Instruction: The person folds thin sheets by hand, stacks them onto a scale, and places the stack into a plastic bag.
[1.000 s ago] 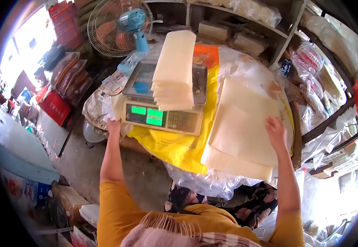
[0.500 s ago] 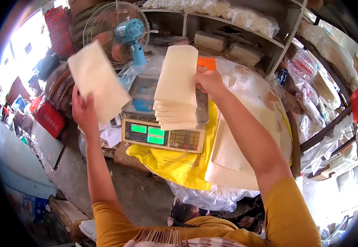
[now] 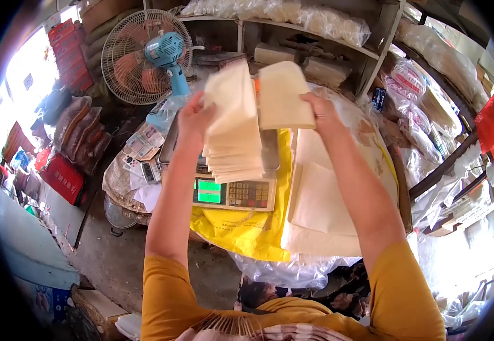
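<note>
My left hand [image 3: 194,119] grips the left edge of a slightly blurred cream-coloured sheet bundle [image 3: 227,91], on top of a layered stack of such sheets [image 3: 234,166]. The stack stands on the metal pan of a digital scale [image 3: 251,196] with a green display and a keypad. My left forearm covers part of the scale. In my right hand [image 3: 320,111], closed at its right edge, is another folded cream-coloured bundle [image 3: 285,96]. It is held just right of the stack. Larger flat cream sheets [image 3: 326,199] lie below my right forearm.
Yellow plastic [image 3: 238,230] lies under the scale. A blue fan [image 3: 167,50] stands behind at left, near banknotes [image 3: 144,141] and a calculator [image 3: 149,171]. Shelves with wrapped packs [image 3: 338,25] run along the back. Bagged goods [image 3: 412,85] hang or lean at right.
My left hand has brought its bundle rightward from beside the fan onto the stack. My right hand has moved right from the stack's edge and now holds a separate bundle. The view has shifted slightly.
</note>
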### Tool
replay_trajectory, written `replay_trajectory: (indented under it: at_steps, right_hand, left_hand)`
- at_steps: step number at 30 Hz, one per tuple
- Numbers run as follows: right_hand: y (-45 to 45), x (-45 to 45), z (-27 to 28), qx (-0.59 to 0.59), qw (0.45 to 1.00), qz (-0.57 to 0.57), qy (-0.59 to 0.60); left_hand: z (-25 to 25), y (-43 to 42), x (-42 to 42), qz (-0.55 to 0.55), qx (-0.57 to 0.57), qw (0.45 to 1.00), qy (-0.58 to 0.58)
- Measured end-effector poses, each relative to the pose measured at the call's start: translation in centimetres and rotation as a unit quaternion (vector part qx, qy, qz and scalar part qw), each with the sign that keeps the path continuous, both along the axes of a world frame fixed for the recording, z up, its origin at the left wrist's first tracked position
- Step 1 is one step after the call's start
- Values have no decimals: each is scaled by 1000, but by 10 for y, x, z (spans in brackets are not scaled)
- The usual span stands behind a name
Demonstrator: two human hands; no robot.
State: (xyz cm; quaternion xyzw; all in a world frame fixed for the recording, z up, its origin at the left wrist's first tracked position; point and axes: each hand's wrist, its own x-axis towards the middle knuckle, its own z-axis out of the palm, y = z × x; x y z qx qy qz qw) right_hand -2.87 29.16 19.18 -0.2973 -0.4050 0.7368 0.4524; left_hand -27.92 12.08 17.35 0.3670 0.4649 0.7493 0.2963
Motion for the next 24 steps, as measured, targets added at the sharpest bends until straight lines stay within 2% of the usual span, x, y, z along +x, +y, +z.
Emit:
replay_trajectory:
  at_steps: [2,4,5,8,10,11,14,16,18,19,21,22,24]
  right_hand:
    - [-12,19,22,-6,1000,-9,14]
    - [-6,11,24,68,994,31,78]
    - [-5,5,23,104,987,50,111]
    - [-54,-44,40,102,993,16,50]
    - [-70,-74,31,64,997,33,37]
    - [-73,-85,23,75,997,20,-11]
    - [-72,-104,-3,127,983,-6,-130]
    - [-69,-102,-10,182,966,-14,-183]
    - [-88,-92,13,317,878,-44,-357]
    - [-95,-88,21,376,815,-59,-438]
    - [-91,-107,-8,451,672,-196,-553]
    - [-84,-113,-23,419,744,-119,-507]
    - [-81,-111,-34,330,846,-24,-419]
  left_hand:
    - [-18,9,-1,29,-45,995,88]
    - [-26,11,0,65,-71,980,173]
    - [-29,14,-1,75,-59,981,170]
    - [-12,4,4,71,-107,972,198]
    - [-8,-2,-1,43,-107,973,200]
    - [-9,-6,-5,28,-108,973,202]
    - [-41,-39,-12,190,-36,965,179]
    - [-63,-71,5,215,-27,973,74]
    - [-95,-97,12,92,-169,981,-13]
    - [-102,-100,18,69,-177,977,-98]
    - [-111,-97,36,12,-193,945,-263]
    - [-116,-91,39,-16,-95,952,-290]
    - [-116,-79,44,8,-47,939,-340]
